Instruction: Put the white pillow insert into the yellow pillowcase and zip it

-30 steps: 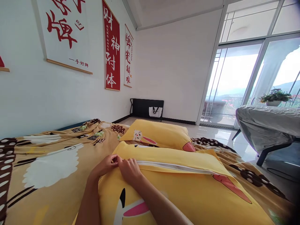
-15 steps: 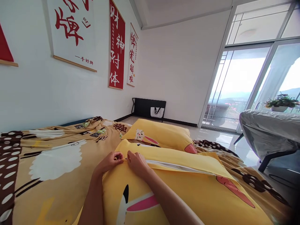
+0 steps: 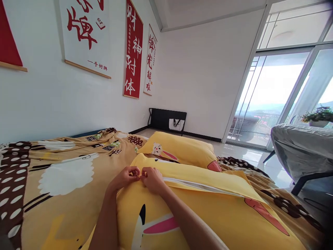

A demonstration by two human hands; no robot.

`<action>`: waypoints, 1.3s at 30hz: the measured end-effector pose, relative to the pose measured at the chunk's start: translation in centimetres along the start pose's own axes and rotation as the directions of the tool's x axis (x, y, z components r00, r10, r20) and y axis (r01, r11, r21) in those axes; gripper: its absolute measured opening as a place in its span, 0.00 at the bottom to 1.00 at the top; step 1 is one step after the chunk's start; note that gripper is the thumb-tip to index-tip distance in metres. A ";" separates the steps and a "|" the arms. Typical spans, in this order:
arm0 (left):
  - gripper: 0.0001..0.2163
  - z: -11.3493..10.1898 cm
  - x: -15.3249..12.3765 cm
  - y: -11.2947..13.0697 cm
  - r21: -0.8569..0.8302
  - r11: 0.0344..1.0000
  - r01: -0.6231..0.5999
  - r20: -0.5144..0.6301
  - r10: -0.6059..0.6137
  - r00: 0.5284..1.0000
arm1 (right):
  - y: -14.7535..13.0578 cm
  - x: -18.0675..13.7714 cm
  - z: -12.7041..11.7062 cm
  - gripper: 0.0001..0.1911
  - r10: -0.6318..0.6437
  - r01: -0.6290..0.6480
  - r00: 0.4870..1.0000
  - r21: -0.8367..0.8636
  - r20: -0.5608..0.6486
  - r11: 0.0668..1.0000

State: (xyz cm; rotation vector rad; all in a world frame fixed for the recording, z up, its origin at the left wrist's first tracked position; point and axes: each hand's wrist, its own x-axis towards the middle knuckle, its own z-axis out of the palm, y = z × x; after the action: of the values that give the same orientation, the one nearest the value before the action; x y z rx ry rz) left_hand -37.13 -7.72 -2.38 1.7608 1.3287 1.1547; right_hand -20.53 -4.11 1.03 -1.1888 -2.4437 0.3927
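Note:
A yellow pillowcase (image 3: 208,215) with a rabbit-ear and carrot print lies in front of me, filled out by a pillow. Along its upper side runs a slit-like opening (image 3: 197,184), where white shows between the two yellow edges. My left hand (image 3: 127,176) is closed in a pinch on the pillowcase cloth at the left end of that opening. Right beside it, my right hand (image 3: 152,178) is also closed, its fingertips gripping the cloth at the same seam. Whatever small part lies between the fingertips is hidden.
Behind lies a second yellow pillow (image 3: 184,147). A tan and brown patterned blanket (image 3: 104,180) spreads beneath and to the left. On the right stands a plastic-covered chair (image 3: 301,149); a black folded frame (image 3: 161,119) with a white bag (image 3: 176,124) leans at the far wall.
The view has turned slightly left, so everything sits a little further right. Both hands stay at the left end of the opening, with the fingertips now slightly closer together.

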 end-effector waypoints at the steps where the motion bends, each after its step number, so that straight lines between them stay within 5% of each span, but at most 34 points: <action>1: 0.14 0.0 0.0 0.0 0.002 1.000 -0.005 -0.003 0.005 1.000 | 0.1 -0.1 0.0 0.06 -0.002 0.002 1.000 0.014 -0.006 1.000; 15: 0.13 -0.2 -0.1 0.4 0.120 0.993 -0.019 -0.022 0.022 1.000 | 1.5 -0.2 -1.4 0.07 0.049 -0.031 0.991 0.144 -0.123 0.989; 22: 0.08 2.5 0.6 5.1 0.364 0.925 -0.110 -0.028 0.129 0.991 | 2.8 -2.5 -2.1 0.07 0.011 0.026 0.982 0.192 -0.189 0.981; 31: 0.06 3.1 1.5 4.8 0.379 0.924 -0.040 0.032 0.030 0.999 | 3.1 -3.7 -2.7 0.05 0.057 -0.069 0.971 -0.044 -0.234 0.997; 39: 0.04 3.1 1.0 5.4 0.393 0.918 -0.051 0.056 0.031 0.998 | 7.8 -7.1 -4.6 0.09 -0.029 -0.026 0.937 -0.152 -0.348 0.988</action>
State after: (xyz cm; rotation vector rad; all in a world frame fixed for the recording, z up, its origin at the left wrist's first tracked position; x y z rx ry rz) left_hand -32.04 -8.24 1.29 2.0936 1.5848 0.8999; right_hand -9.01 -4.70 0.31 -1.2019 -2.1933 -0.0144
